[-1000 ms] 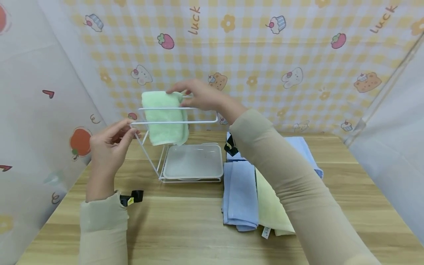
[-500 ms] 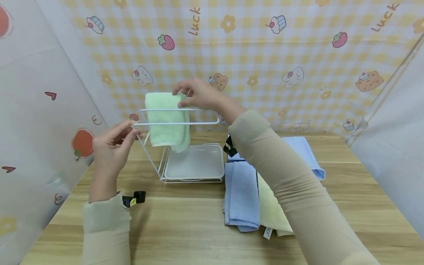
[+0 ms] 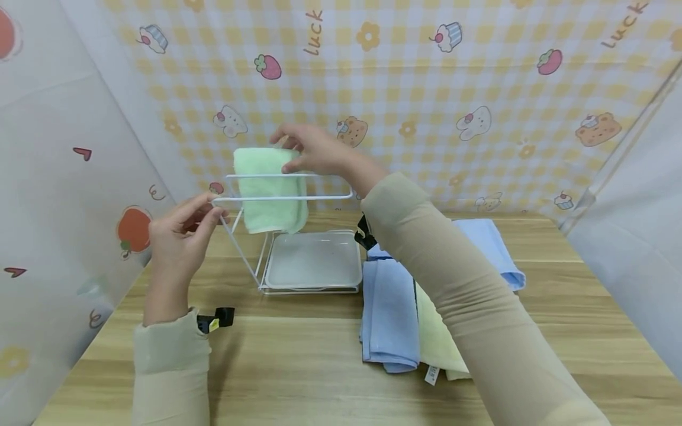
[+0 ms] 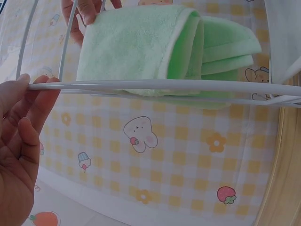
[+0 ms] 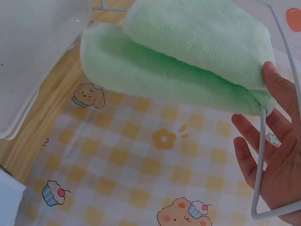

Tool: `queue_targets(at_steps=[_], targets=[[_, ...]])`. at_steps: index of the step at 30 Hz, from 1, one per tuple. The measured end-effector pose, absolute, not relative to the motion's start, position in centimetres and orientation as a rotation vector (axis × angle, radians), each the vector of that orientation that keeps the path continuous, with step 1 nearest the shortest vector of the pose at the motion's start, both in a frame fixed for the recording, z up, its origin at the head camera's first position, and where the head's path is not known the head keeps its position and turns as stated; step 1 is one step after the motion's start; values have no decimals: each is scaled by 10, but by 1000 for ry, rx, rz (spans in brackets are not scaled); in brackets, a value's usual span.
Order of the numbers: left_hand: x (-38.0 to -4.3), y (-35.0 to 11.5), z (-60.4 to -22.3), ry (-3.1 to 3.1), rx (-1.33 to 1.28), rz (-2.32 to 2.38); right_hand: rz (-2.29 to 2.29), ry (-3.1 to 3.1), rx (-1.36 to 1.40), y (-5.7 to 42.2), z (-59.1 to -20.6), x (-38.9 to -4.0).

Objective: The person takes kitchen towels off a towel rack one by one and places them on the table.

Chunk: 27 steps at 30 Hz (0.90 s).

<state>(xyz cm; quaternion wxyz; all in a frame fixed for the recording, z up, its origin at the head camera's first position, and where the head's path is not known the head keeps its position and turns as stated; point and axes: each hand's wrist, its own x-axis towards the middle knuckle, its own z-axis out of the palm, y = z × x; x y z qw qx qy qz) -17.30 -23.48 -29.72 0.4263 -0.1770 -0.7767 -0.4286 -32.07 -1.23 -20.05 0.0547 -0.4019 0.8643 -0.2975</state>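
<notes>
A folded light green towel (image 3: 269, 216) hangs over a top bar of the white wire rack (image 3: 319, 197); its layers fall on both sides, as the right wrist view shows. My right hand (image 3: 321, 152) is at the towel's upper right edge, the thumb on the near face and a finger behind, pinching it. The other fingers stand off the cloth in the right wrist view. With thumb and fingertips my left hand (image 3: 178, 236) holds the rack's front left top corner, where the wire (image 4: 94, 85) meets the fingers. A whitish tray (image 3: 314, 260) sits in the rack's base.
Right of the rack lies a folded blue towel (image 3: 391, 319) beside a pale yellow towel (image 3: 438, 334) with a white tag. Another blue cloth (image 3: 487, 245) lies farther back, partly behind my right sleeve. A patterned curtain (image 3: 415, 77) stands close behind the rack.
The towel's rear layer dropped lower half a second ago and now hangs about level with the front one. My right hand has shifted slightly left; my left hand keeps its place on the rack.
</notes>
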Motion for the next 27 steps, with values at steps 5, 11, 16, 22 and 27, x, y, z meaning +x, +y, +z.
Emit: queue_targets(at_steps=[5,11,16,22,27], targets=[[-171,-235,-300,-1936,-438,-1079,-932,2628,-1252,-13,-203,-321],[-169,-232,-298,-1947,-405,-1080,-1032,2650,-1196,-7,-204,-319],[-169,-230,-298,-1956,-382,-1088,-1125,2643,-1229,-3,-205,-318],[-168,-230,-299,-1964,-365,-1094,-1181,2679,-1218,0,-206,-316],[-169,-231,-299,-1945,-382,-1111,-1250,2717,-1199,2,-206,-313]])
